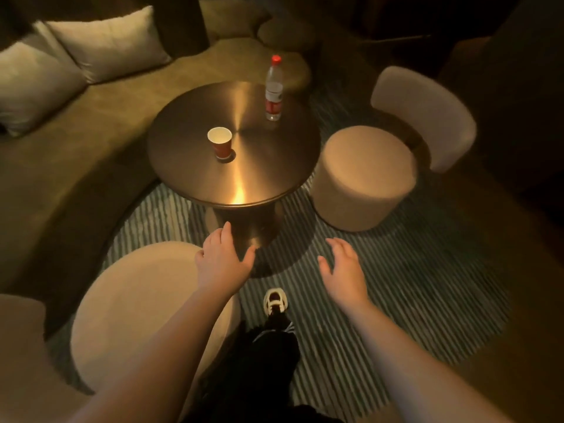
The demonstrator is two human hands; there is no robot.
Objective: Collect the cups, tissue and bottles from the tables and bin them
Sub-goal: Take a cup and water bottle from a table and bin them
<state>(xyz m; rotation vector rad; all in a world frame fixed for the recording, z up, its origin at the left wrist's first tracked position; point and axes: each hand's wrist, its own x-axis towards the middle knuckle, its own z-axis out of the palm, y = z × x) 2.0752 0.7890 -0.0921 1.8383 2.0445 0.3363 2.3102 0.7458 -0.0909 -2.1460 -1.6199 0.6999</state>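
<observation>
Overhead, head view: you stand before a round brass-toned table (244,184) on a striped rug (381,285). Dim, warm light; slight blur at the edges.

Red paper cup (220,143) stands upright on the left half of the tabletop, mouth up, white inside showing, long axis vertical. Whether anything is in it you cannot tell.

Clear plastic bottle (273,88) stands upright near the far right edge of the tabletop, red cap at top, red-and-white label round the lower body, long axis vertical, leaning slightly away in this wide lens. Cup and bottle are well apart, neither touching the other.

Your left hand (221,259) hangs in the air short of the table's near edge, above the pedestal base, palm down, fingers straight and loosely together, thumb out to the right. It has hold of nothing.

Your right hand (343,268) hovers over the rug to the right of the pedestal, palm down, fingers relaxed and slightly spread, thumb out to the left. Nothing in it.

Around the table: a round ottoman (363,175) to the right, a curved-back chair (427,114) behind it, another round seat (137,306) under your left forearm, a sofa (76,141) with pale cushions (106,41) to the left. One pale shoe (275,300) shows on the rug between your arms.
</observation>
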